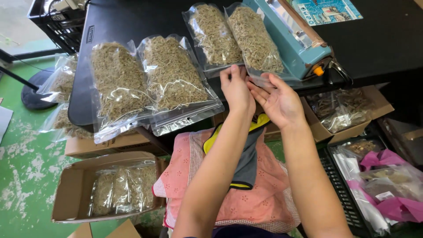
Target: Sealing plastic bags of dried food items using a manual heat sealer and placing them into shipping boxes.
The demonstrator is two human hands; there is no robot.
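Note:
My left hand point(237, 90) and my right hand point(278, 100) meet at the open end of a clear plastic pouch point(254, 39) filled with dried brownish herb. The pouch lies on the black table point(132, 17) beside a teal heat sealer point(295, 42). Fingertips of both hands pinch the pouch's lower edge near the table's front. A second filled pouch point(212, 37) lies just left of it. Two more filled pouches point(120, 83) point(174, 75) lie further left, overhanging the table's edge.
A cardboard box point(79, 185) on the green floor holds several filled pouches. Another box point(348, 110) at right holds bagged herb. A black crate point(352, 194) with pink and clear bags sits lower right. More pouches point(61, 83) hang at the table's left.

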